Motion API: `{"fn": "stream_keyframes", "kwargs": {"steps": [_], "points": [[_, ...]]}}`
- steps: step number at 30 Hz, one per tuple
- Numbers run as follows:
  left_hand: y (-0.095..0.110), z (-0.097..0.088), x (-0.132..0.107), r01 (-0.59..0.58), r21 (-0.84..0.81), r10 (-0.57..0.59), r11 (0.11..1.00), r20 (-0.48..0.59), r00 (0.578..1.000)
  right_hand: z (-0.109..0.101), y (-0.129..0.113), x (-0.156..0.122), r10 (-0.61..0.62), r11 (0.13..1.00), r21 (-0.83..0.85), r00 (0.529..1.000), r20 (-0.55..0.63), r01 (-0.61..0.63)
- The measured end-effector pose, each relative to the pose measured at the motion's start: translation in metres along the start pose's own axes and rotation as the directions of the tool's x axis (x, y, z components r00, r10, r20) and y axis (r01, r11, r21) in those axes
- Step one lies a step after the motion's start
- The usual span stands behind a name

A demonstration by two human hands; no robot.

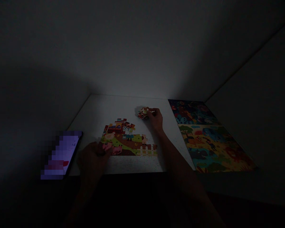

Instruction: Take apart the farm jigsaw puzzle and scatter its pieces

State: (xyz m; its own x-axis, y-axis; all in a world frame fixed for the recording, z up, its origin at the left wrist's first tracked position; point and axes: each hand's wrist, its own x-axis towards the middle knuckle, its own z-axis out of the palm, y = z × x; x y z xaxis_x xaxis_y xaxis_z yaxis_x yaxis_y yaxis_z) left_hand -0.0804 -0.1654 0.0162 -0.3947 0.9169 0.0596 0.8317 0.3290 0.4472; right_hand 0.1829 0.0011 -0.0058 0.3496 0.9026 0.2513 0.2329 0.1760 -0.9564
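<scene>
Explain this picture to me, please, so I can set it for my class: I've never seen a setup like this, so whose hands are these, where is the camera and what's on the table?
There is no machine: these are one person's bare hands, seen forward and down by a camera worn on the head. On a white surface lies a partly built farm jigsaw. The left hand is at its lower left edge; the right hand has its fingers at a small pile of pieces. It is too dark to tell whether either grips a piece. To the right lie a dark blue picture and an animal picture; at the left is a lit screen.
</scene>
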Motion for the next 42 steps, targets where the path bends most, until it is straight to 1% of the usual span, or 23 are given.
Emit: {"fn": "stream_keyframes", "kwargs": {"steps": [3, 5, 8, 10, 14, 19, 21, 23, 25, 27, 29, 30, 32, 34, 35, 36, 38, 41, 42], "points": [[0.005, -0.002, -0.004, 0.034, -0.123, -0.039, 0.992, -0.036, 0.999, 0.0, 0.001, 0.0, -0.002, 1.0, -0.013, 1.0, 0.016, 0.003], [0.006, -0.003, -0.007, 0.034, -0.167, -0.041, 0.985, -0.043, 0.998, 0.0, 0.0, 0.0, -0.002, 1.0, -0.009, 1.0, 0.02, 0.002], [0.001, 0.0, -0.01, 0.029, -0.226, -0.039, 0.974, -0.042, 0.998, 0.0, -0.003, -0.001, 0.009, 1.0, 0.007, 1.0, 0.027, -0.01], [-0.003, 0.003, -0.012, 0.034, -0.276, -0.052, 0.961, -0.059, 0.997, 0.0, -0.004, -0.001, 0.021, 1.0, 0.01, 1.0, 0.02, -0.022], [-0.009, 0.006, -0.016, -0.008, -0.396, -0.042, 0.918, -0.118, 0.992, -0.003, -0.004, 0.003, 0.022, 1.0, -0.008, 0.999, -0.048, -0.023], [-0.013, 0.002, -0.014, -0.121, -0.505, 0.052, 0.855, -0.148, 0.988, -0.01, 0.002, 0.012, 0.045, 0.994, -0.088, 0.985, -0.167, -0.06], [-0.012, -0.001, -0.011, -0.132, -0.538, 0.055, 0.833, -0.157, 0.986, -0.012, 0.005, 0.015, 0.061, 0.993, -0.09, 0.981, -0.184, -0.079], [-0.007, -0.003, -0.007, -0.12, -0.561, 0.041, 0.819, -0.151, 0.988, -0.013, 0.007, 0.016, 0.072, 0.993, -0.082, 0.979, -0.19, -0.089], [0.006, -0.007, -0.002, -0.136, -0.569, 0.072, 0.811, -0.133, 0.988, -0.013, 0.008, 0.017, 0.078, 0.992, -0.079, 0.979, -0.189, -0.094], [0.025, -0.01, 0.006, -0.204, -0.569, 0.175, 0.797, -0.105, 0.979, -0.013, 0.008, 0.016, 0.079, 0.993, -0.077, 0.979, -0.186, -0.095], [0.049, -0.013, 0.018, -0.309, -0.571, 0.322, 0.76, -0.082, 0.943, -0.012, 0.009, 0.016, 0.073, 0.993, -0.074, 0.98, -0.184, -0.088], [0.062, -0.013, 0.024, -0.349, -0.58, 0.376, 0.736, -0.078, 0.923, -0.012, 0.009, 0.016, 0.072, 0.994, -0.071, 0.98, -0.184, -0.086], [0.087, -0.011, 0.039, -0.391, -0.618, 0.455, 0.682, -0.06, 0.888, -0.012, 0.009, 0.016, 0.074, 0.994, -0.07, 0.981, -0.182, -0.088], [0.109, -0.005, 0.056, -0.432, -0.644, 0.534, 0.631, -0.043, 0.845, -0.012, 0.009, 0.016, 0.085, 0.992, -0.079, 0.98, -0.178, -0.1], [0.119, -0.001, 0.064, -0.439, -0.656, 0.549, 0.614, -0.044, 0.835, -0.012, 0.009, 0.016, 0.086, 0.991, -0.086, 0.981, -0.175, -0.102], [0.127, 0.004, 0.073, -0.436, -0.661, 0.566, 0.61, -0.021, 0.824, -0.012, 0.009, 0.015, 0.082, 0.991, -0.092, 0.981, -0.173, -0.099], [0.142, 0.014, 0.091, -0.431, -0.68, 0.587, 0.594, 0.0, 0.809, -0.012, 0.009, 0.015, 0.067, 0.992, -0.098, 0.983, -0.173, -0.085], [0.162, 0.028, 0.115, -0.451, -0.725, 0.652, 0.52, -0.003, 0.758, -0.011, 0.009, 0.014, 0.056, 0.993, -0.09, 0.983, -0.176, -0.073], [0.168, 0.032, 0.122, -0.453, -0.735, 0.665, 0.505, -0.004, 0.747, -0.011, 0.009, 0.014, 0.057, 0.994, -0.084, 0.983, -0.175, -0.073]]}}
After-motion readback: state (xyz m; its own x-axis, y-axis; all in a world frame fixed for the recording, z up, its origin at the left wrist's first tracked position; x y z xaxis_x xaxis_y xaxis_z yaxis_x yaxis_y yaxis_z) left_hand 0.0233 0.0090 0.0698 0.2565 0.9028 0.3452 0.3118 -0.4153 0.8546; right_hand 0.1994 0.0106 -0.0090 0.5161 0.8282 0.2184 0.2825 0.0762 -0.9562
